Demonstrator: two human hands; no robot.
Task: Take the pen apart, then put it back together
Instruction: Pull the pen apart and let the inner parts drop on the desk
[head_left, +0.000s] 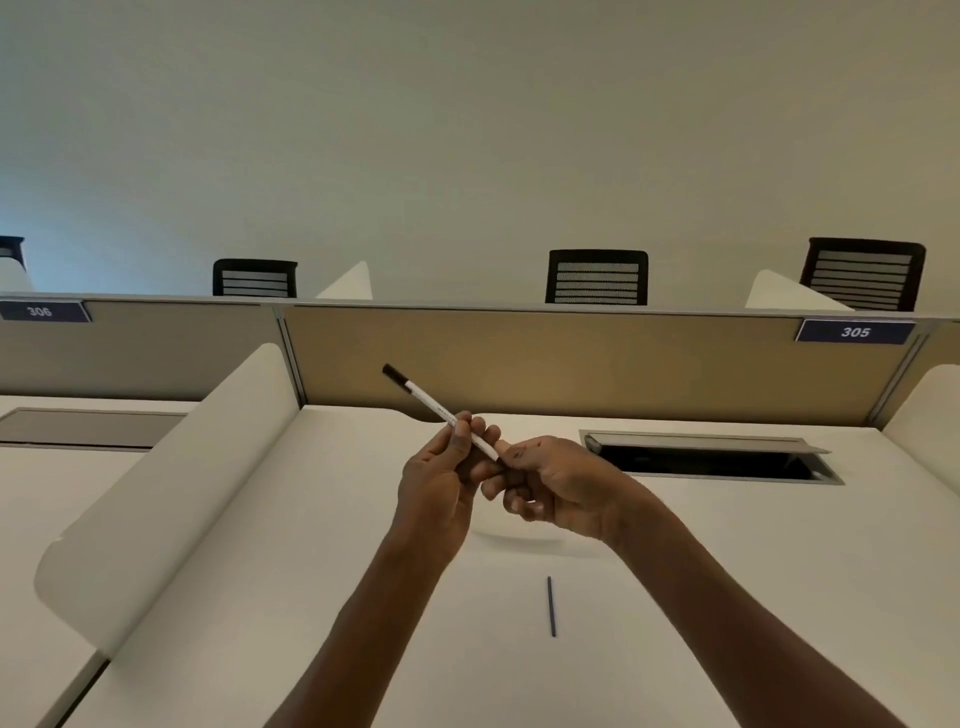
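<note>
Left hand (441, 483) grips white pen (441, 410) mid-barrel; right hand (550, 483) pinches its lower end. One thin refill (551, 606) on desk (260, 545). One open cable hatch (711, 457); four chairs (597, 278) behind partition (571, 358).

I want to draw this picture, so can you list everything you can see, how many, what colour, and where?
Slim white plastic pen barrel with black cap: one, white and black, held above the desk, cap pointing up-left.
Thin dark ink refill: one, dark, lying on the desk nearer the person.
White desk: one, under the hands.
Tan divider panel: one, behind the desk.
Open metal cable hatch: one, grey, right of the hands.
White side screen: one, left.
Blue number signs: two, 305 and 306, on the divider.
Black mesh chairs: three plain, beyond the divider.
Left hand: grips the barrel.
Right hand: pinches the barrel's lower end.
</note>
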